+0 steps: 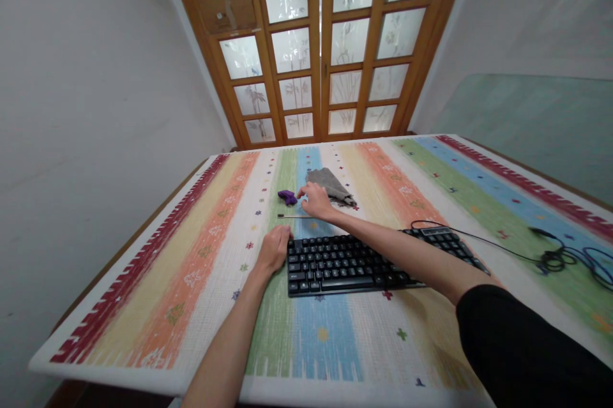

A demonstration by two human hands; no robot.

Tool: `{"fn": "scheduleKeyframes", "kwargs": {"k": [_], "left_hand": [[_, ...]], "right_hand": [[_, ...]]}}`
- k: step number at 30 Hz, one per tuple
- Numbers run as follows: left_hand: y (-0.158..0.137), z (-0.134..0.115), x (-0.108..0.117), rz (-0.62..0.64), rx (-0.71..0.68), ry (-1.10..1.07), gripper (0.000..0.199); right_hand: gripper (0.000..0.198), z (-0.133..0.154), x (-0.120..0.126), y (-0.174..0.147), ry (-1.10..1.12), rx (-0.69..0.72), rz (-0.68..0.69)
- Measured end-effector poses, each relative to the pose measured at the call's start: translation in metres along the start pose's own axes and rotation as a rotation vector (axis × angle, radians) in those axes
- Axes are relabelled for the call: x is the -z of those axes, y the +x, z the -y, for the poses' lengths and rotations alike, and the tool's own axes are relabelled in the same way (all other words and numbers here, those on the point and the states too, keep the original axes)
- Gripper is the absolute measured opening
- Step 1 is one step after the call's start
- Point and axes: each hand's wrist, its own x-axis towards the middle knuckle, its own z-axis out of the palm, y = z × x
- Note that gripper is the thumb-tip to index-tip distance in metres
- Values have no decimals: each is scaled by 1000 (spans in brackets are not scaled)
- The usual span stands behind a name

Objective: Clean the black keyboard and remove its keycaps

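A black keyboard (335, 264) lies flat on the table, its middle and right part crossed by my right forearm. My left hand (274, 248) is closed at its upper left corner, with the fingers against the edge. Beyond the keyboard, my right hand (315, 200) hovers with thumb and fingers apart, holding nothing. Just left of those fingertips sits a crumpled purple cloth (288, 197). A folded grey cloth (331, 184) lies behind and right of the same hand. Between keyboard and purple cloth is a thin stick with a dark tip (281, 216), perhaps a small brush.
The table has a striped, patterned cloth (215, 267) on it. A black cable (502, 246) runs right from the keyboard to a coiled bundle (553, 260). Glazed wooden doors (318, 44) stand behind the table, and a pale green panel (536, 120) leans at the right.
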Motion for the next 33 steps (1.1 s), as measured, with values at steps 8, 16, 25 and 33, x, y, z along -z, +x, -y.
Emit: {"fn": "scheduleKeyframes", "kwargs": {"k": [8, 16, 25, 33], "left_hand": [[2, -1, 3, -233, 132, -57, 61], [-1, -3, 4, -282, 112, -32, 65], [2, 8, 4, -340, 150, -13, 36], [4, 14, 0, -397, 0, 1, 24]], "right_hand": [[20, -12, 5, -28, -193, 111, 171], [22, -13, 4, -39, -281, 147, 237], [29, -15, 1, -36, -347, 169, 250], [29, -15, -1, -36, -363, 178, 264]]}}
